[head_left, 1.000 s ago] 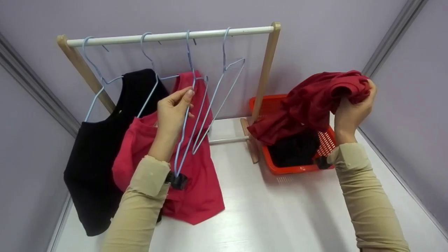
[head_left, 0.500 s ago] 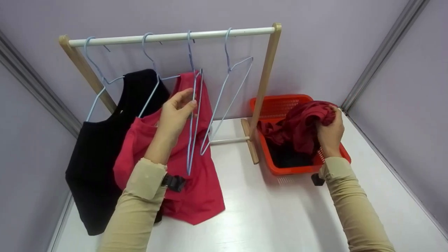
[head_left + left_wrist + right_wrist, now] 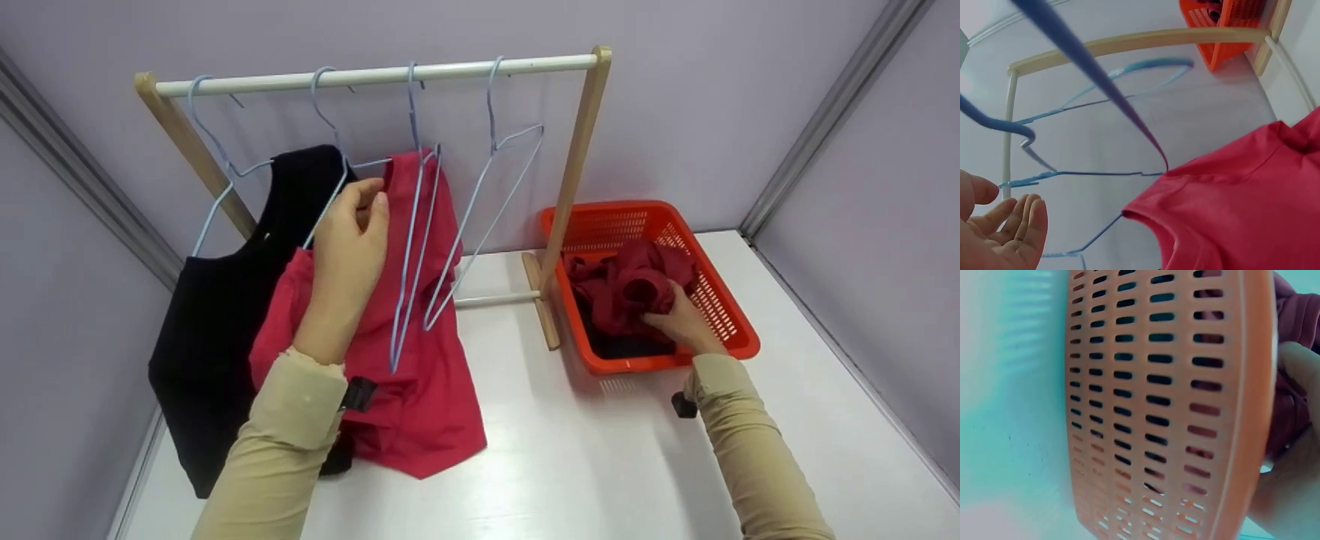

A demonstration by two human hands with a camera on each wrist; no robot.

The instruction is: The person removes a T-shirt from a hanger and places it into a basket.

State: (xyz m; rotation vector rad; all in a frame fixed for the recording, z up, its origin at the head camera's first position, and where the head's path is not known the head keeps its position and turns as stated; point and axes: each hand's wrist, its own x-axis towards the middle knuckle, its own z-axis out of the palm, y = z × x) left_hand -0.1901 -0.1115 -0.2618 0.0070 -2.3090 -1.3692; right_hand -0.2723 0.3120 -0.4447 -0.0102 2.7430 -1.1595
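Note:
My right hand (image 3: 688, 324) is down in the orange-red basket (image 3: 739, 334), its thumb and fingers gripping a bunched dark red garment (image 3: 606, 304). A rolled opening in that cloth faces up. In the right wrist view the basket wall (image 3: 1140, 377) covers most of the garment. My left hand (image 3: 346, 251) is raised before the rack, fingers loosely bent around nothing. Just right of it dangles a bare light blue hanger (image 3: 411, 270); another bare hanger (image 3: 471, 202) hangs farther right. Behind the left hand are a pink sleeveless top (image 3: 439, 420) and a black one (image 3: 217, 330), each on a hanger.
The garment rack has a white rail (image 3: 450, 71) and wooden posts (image 3: 581, 150); its right foot (image 3: 541, 307) stands against the basket. Black cloth (image 3: 630, 346) lies under the dark red garment. Grey walls (image 3: 712, 97) enclose the white tabletop (image 3: 570, 465).
My right hand has lowered the dark red garment from above the basket into it. The left hand has let go of the third hanger and drawn back leftward; that hanger now hangs freely.

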